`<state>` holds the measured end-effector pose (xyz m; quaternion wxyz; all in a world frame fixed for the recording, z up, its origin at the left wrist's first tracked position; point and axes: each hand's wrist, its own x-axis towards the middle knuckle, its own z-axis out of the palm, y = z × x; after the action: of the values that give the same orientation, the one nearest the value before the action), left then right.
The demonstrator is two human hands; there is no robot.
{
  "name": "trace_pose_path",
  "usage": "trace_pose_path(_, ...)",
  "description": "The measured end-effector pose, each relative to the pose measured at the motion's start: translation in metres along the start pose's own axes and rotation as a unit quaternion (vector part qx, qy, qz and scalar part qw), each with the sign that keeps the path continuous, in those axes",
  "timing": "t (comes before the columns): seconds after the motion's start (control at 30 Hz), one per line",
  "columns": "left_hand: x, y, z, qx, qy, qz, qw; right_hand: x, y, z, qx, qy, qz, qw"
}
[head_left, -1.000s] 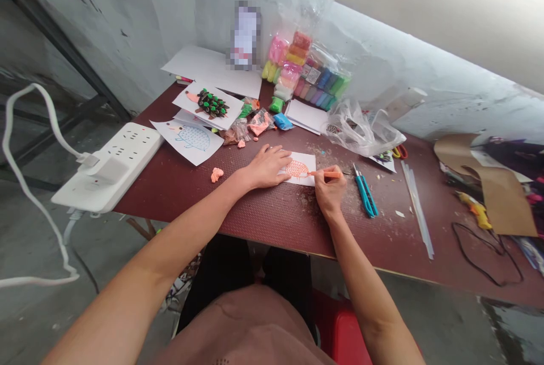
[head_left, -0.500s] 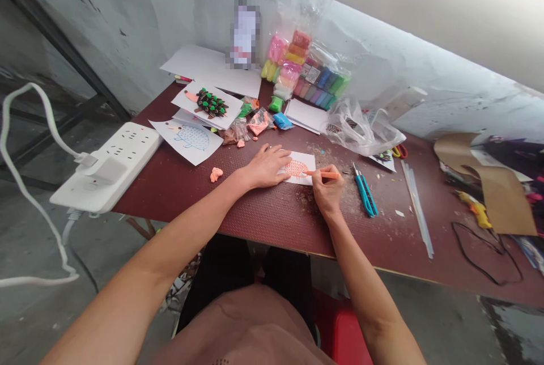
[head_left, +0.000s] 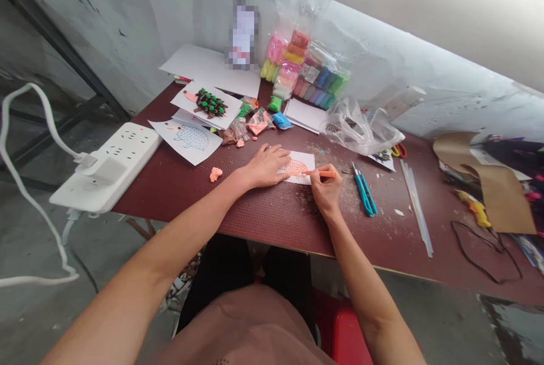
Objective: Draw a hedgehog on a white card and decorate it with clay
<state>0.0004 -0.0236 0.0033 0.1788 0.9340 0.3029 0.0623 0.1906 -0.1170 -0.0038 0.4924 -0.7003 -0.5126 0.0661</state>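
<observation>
A small white paper (head_left: 308, 161) with an orange oval drawing (head_left: 294, 168) lies on the dark red table. My left hand (head_left: 267, 166) rests flat with fingers spread over the paper's left edge, holding nothing. In my right hand (head_left: 327, 190) is an orange pen (head_left: 322, 173), pinched between the fingers, its tip at the right side of the drawing. A lump of orange clay (head_left: 215, 174) sits left of my left hand. Teal cutters (head_left: 364, 190) lie to the right of my right hand.
Papers with a blue drawing (head_left: 193, 137) and a green-tipped hedgehog (head_left: 211, 102) lie back left. Clay packs (head_left: 289, 70) lean on the wall, beside a plastic bag (head_left: 361, 127). A power strip (head_left: 106, 169) sits left; clear sticks (head_left: 416, 206) and a yellow glue gun (head_left: 474, 208) lie right.
My right hand and the orange pen have shifted very slightly left over the drawing. My left hand stays in place on the paper.
</observation>
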Motion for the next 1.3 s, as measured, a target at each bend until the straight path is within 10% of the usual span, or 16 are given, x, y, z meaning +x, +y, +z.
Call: trace_pose_path(1.3, 0.0011, -0.0023, 0.0019, -0.012, -0.001, 0.005, 1.000, 0.0001, -0.0023, -0.0015, -0.018, 0.017, 0.014, 1.000)
